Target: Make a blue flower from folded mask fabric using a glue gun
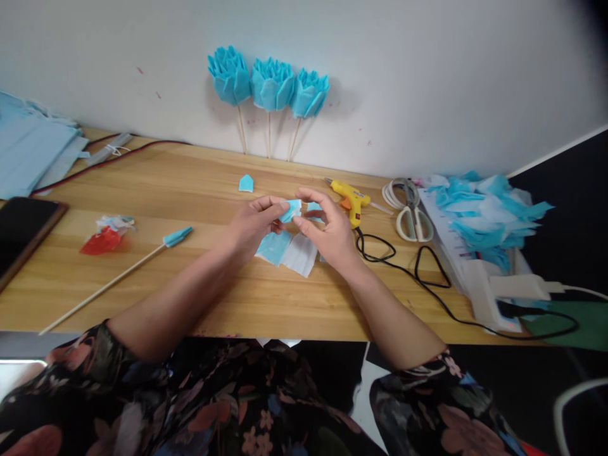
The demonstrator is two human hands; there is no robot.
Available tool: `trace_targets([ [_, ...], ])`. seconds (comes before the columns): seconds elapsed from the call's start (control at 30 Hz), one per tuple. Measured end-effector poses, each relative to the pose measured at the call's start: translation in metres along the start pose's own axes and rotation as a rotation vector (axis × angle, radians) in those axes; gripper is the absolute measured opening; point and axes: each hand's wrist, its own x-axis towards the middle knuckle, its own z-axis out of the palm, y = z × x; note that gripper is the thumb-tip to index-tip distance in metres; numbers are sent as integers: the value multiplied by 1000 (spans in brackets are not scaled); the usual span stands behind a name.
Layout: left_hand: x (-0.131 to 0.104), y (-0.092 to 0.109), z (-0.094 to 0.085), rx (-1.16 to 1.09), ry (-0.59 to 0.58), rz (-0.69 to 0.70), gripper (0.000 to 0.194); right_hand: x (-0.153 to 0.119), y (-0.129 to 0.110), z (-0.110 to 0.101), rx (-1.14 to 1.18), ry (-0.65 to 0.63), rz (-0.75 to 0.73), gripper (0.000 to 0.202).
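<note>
Between thumb and fingers, my left hand (259, 221) pinches a small light-blue fabric piece (291, 210) with a pale edge. My right hand (330, 231) has its thumb and curled fingers at the right edge of that same piece. Below both hands, partly hidden, lie a blue fabric piece (274, 247) and a white one (300, 254). Another blue scrap (313, 212) shows behind the right fingers. Farther back rests a pointed blue petal (246, 183). To the left lies a wooden stick (109, 287) with a rolled blue tip (177, 237).
Three blue fabric flowers (272, 83) on sticks lean against the wall. A yellow glue gun (350, 197), scissors (414, 218) and a tray of blue scraps (489, 215) are at right. A stack of blue sheets (35, 149), a phone (23, 231) and red plastic (102, 240) sit left.
</note>
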Motion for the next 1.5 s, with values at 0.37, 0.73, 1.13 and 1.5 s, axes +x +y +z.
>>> trace_targets([
  [0.37,1,-1,1,4,0,1,12,0,1,0,28,4,-9,45],
  [0.73,1,-1,0,31,-17,-6,13,0,2,0,26,10,11,48],
  [1.13,1,0,-2,-53,24,21,15,4,-3,-8,48,37,-3,37],
  [1.5,2,-1,-3,-30,-18,4,17,4,-3,-10,-13,48,-22,28],
])
